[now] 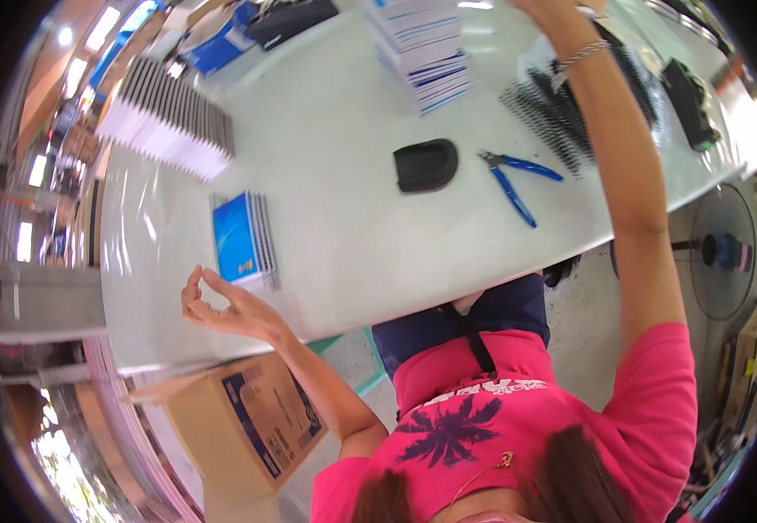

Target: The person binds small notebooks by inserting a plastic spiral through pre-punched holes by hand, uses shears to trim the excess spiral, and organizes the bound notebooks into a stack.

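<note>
My left hand [232,312] is over the near left of the table, palm partly up. Its fingers are loosely curled and apart, with nothing visible between them. Just beyond it lies a small stack of blue-covered spiral notebooks [241,237]. My right arm reaches to the far side, where the right hand [537,7] is cut off by the upper edge, so its fingers are hidden. Close to that hand stands a tall stack of white and blue booklets [420,48]. Under the right forearm are black spiral binding coils [546,118]. Blue-handled cutting pliers [513,179] lie opened beside a black curved pad [425,166].
A row of spiral-bound notebooks [168,122] stands at the far left. Behind it are a blue box [220,42] and a black case [296,19]. A black object [690,105] sits at the right edge. Below the table are a cardboard box [248,418] and a fan [716,251].
</note>
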`<action>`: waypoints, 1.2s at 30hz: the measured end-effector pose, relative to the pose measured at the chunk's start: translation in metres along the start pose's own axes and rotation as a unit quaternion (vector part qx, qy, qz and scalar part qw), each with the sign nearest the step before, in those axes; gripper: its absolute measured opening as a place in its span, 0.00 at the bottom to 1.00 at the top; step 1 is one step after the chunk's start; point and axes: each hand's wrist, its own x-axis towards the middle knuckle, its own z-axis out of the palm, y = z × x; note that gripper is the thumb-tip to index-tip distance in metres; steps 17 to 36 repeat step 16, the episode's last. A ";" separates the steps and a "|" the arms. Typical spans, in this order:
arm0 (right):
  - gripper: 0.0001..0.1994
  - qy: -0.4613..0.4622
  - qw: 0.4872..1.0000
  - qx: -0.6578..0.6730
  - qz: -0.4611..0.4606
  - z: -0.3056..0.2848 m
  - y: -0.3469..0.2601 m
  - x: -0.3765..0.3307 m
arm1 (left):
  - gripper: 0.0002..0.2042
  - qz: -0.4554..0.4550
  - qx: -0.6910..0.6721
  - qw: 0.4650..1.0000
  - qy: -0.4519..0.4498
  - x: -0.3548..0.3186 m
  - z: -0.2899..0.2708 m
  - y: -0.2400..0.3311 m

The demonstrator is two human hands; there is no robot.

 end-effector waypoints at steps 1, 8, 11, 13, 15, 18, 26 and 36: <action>0.20 0.010 1.000 0.009 0.000 0.003 -0.001 0.005 | 0.09 0.004 -0.030 0.999 -0.012 0.000 0.008 0.009; 0.18 0.216 0.968 0.077 -0.099 0.029 -0.043 -0.020 | 0.11 0.015 -0.269 0.952 -0.144 0.006 0.045 0.115; 0.19 0.122 0.984 0.042 -0.120 0.031 -0.071 -0.070 | 0.15 0.088 -0.322 0.934 -0.126 0.012 0.051 0.162; 0.16 0.031 0.990 0.069 -0.118 0.048 -0.095 -0.104 | 0.19 0.238 -0.223 0.945 -0.031 0.020 0.046 0.180; 0.15 -0.015 0.980 0.045 -0.194 0.050 -0.098 -0.131 | 0.24 0.324 -0.016 0.935 -0.146 0.020 0.027 0.192; 0.15 -0.006 0.982 0.035 -0.186 0.040 -0.095 -0.135 | 0.24 0.306 0.028 0.913 -0.269 0.017 0.022 0.190; 0.15 -0.006 0.982 0.035 -0.186 0.040 -0.095 -0.135 | 0.24 0.306 0.028 0.913 -0.269 0.017 0.022 0.190; 0.15 -0.006 0.982 0.035 -0.186 0.040 -0.095 -0.135 | 0.24 0.306 0.028 0.913 -0.269 0.017 0.022 0.190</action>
